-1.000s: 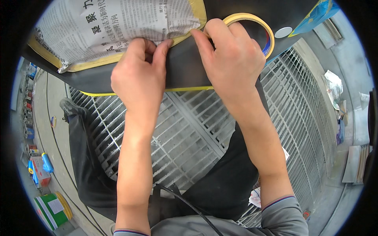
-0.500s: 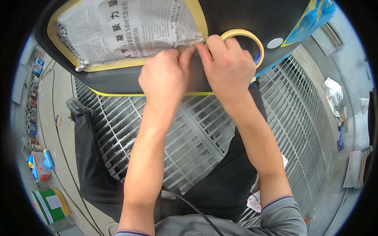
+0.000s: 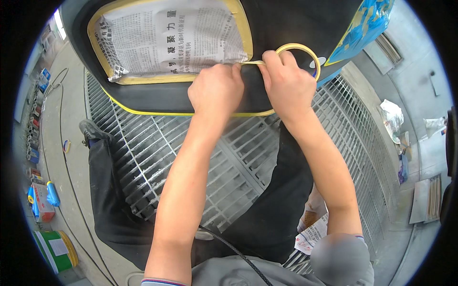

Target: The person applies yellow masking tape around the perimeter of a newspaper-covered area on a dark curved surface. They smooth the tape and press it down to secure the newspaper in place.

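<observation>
A dark panel (image 3: 157, 99) spans the top of the head view, with a newspaper sheet (image 3: 138, 45) covering an opening in it. Yellow masking tape (image 3: 246, 33) borders the paper. My left hand (image 3: 215, 93) is closed at the paper's lower right corner, thumb and finger pinching the tape there. A short twisted tape strip (image 3: 253, 62) stretches from it to my right hand (image 3: 290, 88). That hand is closed on the strip, with the masking tape roll (image 3: 296, 46) looped behind its fingers. My fingertips are partly hidden behind the hands.
Blue masking film (image 3: 365, 31) covers the panel's right end. Metal floor grating (image 3: 191, 138) lies below, between my legs. Along the left are a green bucket (image 3: 56, 250), a red and white box (image 3: 44, 202) and a cable (image 3: 67, 162). Crumpled plastic (image 3: 392, 117) lies at the right.
My hands have drawn apart from nearly touching, and a short tape strip now shows between them. The roll stays with my right hand. The panel appears shifted slightly in view.
</observation>
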Demonstrator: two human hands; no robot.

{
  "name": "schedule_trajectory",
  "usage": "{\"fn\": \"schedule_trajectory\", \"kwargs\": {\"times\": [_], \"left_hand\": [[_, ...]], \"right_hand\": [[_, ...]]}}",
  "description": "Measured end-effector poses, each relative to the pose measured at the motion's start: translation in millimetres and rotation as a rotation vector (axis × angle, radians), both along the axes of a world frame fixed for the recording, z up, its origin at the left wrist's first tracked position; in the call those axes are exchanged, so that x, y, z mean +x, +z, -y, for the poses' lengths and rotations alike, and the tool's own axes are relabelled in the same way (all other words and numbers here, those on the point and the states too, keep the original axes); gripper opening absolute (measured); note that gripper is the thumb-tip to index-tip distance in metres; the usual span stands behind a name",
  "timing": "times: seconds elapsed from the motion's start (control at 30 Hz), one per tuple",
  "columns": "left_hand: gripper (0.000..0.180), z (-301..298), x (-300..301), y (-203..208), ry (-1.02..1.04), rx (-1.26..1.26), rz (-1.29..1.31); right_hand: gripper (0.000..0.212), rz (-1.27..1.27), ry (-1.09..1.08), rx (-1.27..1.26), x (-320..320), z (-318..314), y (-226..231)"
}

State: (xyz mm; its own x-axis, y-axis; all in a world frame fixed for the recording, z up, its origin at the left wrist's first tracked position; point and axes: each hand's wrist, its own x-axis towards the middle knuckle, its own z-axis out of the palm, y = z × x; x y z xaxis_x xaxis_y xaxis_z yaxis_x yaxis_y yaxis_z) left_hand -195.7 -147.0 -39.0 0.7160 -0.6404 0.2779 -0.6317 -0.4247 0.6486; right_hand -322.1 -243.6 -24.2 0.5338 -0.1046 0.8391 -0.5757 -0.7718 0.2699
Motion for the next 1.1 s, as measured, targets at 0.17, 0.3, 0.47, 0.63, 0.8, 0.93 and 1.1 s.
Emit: {"fn": "schedule_trajectory", "kwargs": {"times": [0.17,0.3,0.47,0.63,0.8,0.93,1.1], "left_hand": [[0.051,0,0,-1,-0.020,-0.033,0.030],[0.049,-1,0,-2,-0.003,-0.018,0.005],[0.052,-2,1,0,-0.057,-0.030,-0.034],[0.056,2,2,4,-0.048,-0.026,-0.042],[0.054,9,-9,12,-0.062,-0.033,-0.172],[0.048,6,-10,12,-0.078,-0.050,-0.180],[0.048,3,-8,12,-0.051,-0.044,-0.193]], "right_hand": [[0.014,0.002,-0.026,0.071,5,-8,7],[0.015,0.000,-0.028,0.136,11,-12,10],[0.014,-0.014,-0.050,0.167,13,-13,9],[0.012,-0.042,-0.055,0.146,14,-13,11],[0.010,-0.183,-0.092,0.088,4,-12,17],[0.012,-0.479,-0.159,0.030,-14,-27,38],[0.009,-0.674,-0.262,-0.067,-33,-47,84]]}}
